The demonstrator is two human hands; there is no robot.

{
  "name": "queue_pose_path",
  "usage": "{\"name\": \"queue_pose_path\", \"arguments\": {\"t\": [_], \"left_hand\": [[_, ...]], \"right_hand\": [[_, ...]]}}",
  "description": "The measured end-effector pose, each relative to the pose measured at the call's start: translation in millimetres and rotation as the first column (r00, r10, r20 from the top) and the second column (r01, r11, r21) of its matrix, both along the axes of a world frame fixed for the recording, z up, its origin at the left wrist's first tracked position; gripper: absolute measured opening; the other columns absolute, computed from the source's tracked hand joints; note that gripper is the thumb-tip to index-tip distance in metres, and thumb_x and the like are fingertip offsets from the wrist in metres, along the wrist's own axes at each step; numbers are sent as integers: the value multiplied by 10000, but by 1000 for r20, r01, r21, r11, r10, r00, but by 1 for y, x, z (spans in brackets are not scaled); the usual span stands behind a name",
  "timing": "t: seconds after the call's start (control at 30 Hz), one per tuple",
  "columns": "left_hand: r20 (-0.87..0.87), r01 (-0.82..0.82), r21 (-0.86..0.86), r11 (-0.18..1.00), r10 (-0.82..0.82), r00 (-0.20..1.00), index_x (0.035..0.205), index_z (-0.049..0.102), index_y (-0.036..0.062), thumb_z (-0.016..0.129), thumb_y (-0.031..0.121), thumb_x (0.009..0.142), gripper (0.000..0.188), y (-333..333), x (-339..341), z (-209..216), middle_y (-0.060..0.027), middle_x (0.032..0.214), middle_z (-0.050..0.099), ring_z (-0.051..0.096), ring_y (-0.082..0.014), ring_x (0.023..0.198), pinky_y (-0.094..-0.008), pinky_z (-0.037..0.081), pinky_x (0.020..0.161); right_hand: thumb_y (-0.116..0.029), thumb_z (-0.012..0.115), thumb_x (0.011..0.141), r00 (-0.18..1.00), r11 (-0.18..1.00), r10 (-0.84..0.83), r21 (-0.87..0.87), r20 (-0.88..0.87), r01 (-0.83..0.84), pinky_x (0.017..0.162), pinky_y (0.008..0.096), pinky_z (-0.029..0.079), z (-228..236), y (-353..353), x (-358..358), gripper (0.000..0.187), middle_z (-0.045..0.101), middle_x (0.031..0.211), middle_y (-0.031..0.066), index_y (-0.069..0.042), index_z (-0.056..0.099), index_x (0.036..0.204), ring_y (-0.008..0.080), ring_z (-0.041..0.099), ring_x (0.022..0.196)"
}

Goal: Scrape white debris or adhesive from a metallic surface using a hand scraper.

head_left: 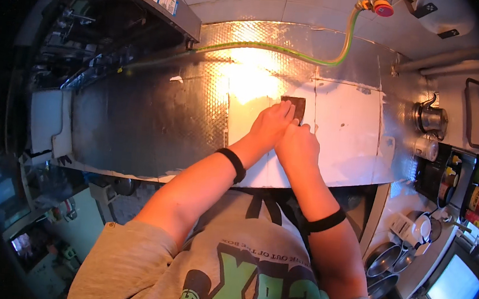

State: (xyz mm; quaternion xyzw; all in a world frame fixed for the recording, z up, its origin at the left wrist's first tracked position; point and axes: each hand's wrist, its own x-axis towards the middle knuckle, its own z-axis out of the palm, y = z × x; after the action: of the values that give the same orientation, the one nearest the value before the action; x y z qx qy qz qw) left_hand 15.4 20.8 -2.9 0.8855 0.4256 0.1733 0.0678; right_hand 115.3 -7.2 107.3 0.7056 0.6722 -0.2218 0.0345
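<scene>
A dark, flat, square-edged piece like a scraper blade (297, 106) rests low on the white tiled part of the counter (346, 110). My left hand (271, 123) presses its fingers, held together, onto the near side of this piece. Just behind it, my right hand (300, 148) is closed in a fist at the piece's near end; any handle is hidden inside the fingers. The two hands touch each other. Left of them, dimpled silver foil (163, 121) covers the counter, its torn edge running beside the bare tiles. A strong glare lies on the foil beyond my hands.
A green-yellow hose (259, 45) runs along the back wall to a valve with a red knob (383, 9). A dark metal appliance (119, 33) stands at back left. At right are a metal kettle (432, 118) and several pans (383, 258). A small white scrap (176, 79) lies on the foil.
</scene>
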Motion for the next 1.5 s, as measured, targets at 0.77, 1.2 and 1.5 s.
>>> {"name": "queue_pose_path", "arguments": {"t": [0.77, 1.2, 1.5], "left_hand": [[36, -18, -121, 992, 22, 999, 971, 680, 67, 608, 200, 831, 207, -1, 7, -11, -196, 1221, 647, 655, -315, 1041, -375, 573, 831], [88, -63, -112, 992, 74, 993, 1002, 676, 69, 598, 209, 839, 228, 7, 16, 1, -188, 1241, 641, 652, -313, 1051, -388, 576, 826], [62, -40, -123, 992, 48, 997, 1049, 675, 46, 592, 215, 857, 269, 9, 17, 5, -214, 1217, 639, 657, -319, 1017, -392, 576, 815]], "right_hand": [[-121, 593, 852, 998, 997, -62, 48, -9, 62, 711, 465, 592, -8, -9, 6, 263, 664, 950, 298, 59, 614, 1044, 429, 705, 806], [-123, 590, 858, 999, 999, -38, 18, -27, 39, 701, 468, 592, 0, 3, 14, 265, 656, 950, 297, 59, 617, 1049, 441, 702, 798], [-129, 596, 855, 998, 998, -56, 15, -33, 57, 710, 472, 592, -3, 5, 15, 283, 663, 920, 301, 64, 613, 1063, 444, 704, 808]]}}
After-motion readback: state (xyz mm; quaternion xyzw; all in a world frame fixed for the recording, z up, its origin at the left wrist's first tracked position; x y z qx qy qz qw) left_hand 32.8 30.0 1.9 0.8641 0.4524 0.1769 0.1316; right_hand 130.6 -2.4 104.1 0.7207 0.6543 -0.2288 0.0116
